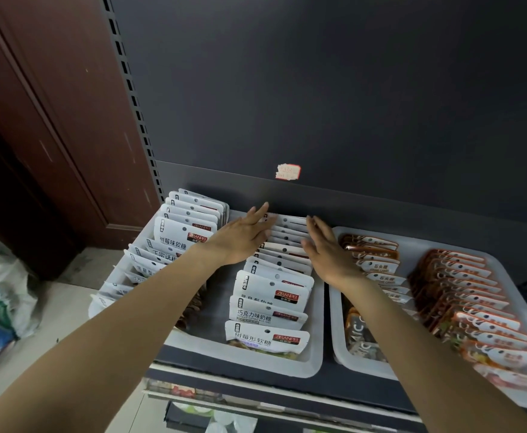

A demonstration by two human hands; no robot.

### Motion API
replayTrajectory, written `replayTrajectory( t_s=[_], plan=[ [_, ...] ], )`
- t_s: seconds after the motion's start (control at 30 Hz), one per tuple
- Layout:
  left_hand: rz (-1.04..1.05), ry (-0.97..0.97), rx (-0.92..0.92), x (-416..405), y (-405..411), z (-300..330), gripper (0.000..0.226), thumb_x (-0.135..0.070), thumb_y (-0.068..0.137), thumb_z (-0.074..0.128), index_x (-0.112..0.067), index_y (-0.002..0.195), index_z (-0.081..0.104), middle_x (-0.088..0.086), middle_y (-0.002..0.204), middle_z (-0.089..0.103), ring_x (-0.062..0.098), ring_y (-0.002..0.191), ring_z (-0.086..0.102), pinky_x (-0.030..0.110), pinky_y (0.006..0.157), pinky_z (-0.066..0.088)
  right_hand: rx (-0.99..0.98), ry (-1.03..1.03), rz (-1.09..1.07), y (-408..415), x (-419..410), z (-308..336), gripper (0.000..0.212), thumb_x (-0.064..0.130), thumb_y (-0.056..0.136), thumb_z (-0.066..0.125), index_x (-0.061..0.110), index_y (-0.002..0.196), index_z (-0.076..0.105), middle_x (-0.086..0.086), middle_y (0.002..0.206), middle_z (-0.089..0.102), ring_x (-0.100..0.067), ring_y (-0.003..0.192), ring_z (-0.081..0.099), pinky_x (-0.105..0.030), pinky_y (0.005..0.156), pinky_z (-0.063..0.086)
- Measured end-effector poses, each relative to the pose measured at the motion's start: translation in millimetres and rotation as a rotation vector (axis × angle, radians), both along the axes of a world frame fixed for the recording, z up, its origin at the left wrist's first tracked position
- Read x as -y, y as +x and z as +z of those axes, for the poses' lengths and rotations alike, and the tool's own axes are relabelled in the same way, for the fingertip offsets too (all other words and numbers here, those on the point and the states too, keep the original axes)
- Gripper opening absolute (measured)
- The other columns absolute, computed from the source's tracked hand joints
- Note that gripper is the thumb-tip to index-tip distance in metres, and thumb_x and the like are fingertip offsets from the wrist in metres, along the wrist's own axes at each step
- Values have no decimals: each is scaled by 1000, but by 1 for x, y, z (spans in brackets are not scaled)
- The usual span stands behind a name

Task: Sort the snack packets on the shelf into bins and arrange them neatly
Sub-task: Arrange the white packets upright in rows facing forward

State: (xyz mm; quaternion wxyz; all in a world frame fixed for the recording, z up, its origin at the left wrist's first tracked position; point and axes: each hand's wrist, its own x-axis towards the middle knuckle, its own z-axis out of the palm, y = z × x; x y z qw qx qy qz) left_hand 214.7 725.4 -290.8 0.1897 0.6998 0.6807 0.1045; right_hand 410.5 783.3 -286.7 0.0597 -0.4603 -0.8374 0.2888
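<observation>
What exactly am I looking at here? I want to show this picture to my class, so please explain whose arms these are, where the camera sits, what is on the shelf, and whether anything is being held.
There is no machine here: a person wears one camera on the head, looking forward and down, so the two bare arms reaching in are their own. The left hand and the right hand are both open with straight fingers, one on each side of a row of white candy packets. They seem to be squaring the row up; neither hand grips anything. That row stands in the left white bin, next to a second row of white packets. The right white bin holds rows of orange-brown packets. Both bins sit on a dark store shelf, with a small price sticker on the back panel.
</observation>
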Motion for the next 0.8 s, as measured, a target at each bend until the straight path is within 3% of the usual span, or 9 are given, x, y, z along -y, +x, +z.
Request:
replayTrajectory(
  t_s=[0.17, 0.27, 0.37, 0.5, 0.63, 0.8],
  plan=[
    [17, 35, 66, 6, -1, 2, 49, -37, 104, 24, -27, 151, 16, -10, 159, -5, 11, 146, -8, 36, 120, 5, -127, -94, -81, 6, -2, 2, 55, 34, 103, 27, 24, 152, 2, 6, 160, -4, -16, 146, 8, -32, 114, 15],
    [27, -17, 108, 16, -1, 1, 51, -43, 103, 23, -31, 151, 14, -16, 158, 0, 8, 145, 12, 30, 119, 13, -100, -81, -101, 12, -1, 0, 54, 35, 103, 26, 24, 152, 7, 4, 160, 3, -18, 146, 9, -31, 115, 15],
    [87, -83, 158, 19, 0, 3, 52, -44, 102, 23, -28, 152, 17, -13, 159, 8, 13, 141, 28, 25, 113, 17, -92, -115, -81, 11, 2, -5, 49, 34, 104, 25, 22, 151, 19, 3, 158, 15, -17, 145, 18, -27, 113, 18],
    [279, 35, 409, 13, 2, 10, 47, -38, 103, 28, -21, 147, 33, 3, 147, 42, 22, 136, 40, 25, 108, 26, -221, 1, -194, 9, -6, -7, 41, 25, 103, 34, 12, 142, 40, -8, 144, 45, -24, 131, 43, -24, 101, 33],
    [353, 0, 572, 4, 8, 13, 47, -39, 103, 26, -17, 143, 40, 5, 145, 45, 24, 136, 38, 31, 110, 25, -229, 145, -201, 5, -20, -4, 28, 13, 97, 49, 6, 123, 59, -11, 122, 63, -22, 113, 58, -15, 85, 37],
    [415, -55, 701, -1, 7, 4, 46, -33, 103, 35, -14, 144, 39, 5, 142, 48, 21, 133, 43, 34, 116, 26, -256, 158, -250, -5, -31, -11, 19, 10, 90, 61, 3, 107, 66, -10, 109, 68, -21, 101, 63, -16, 78, 39]
  ],
)
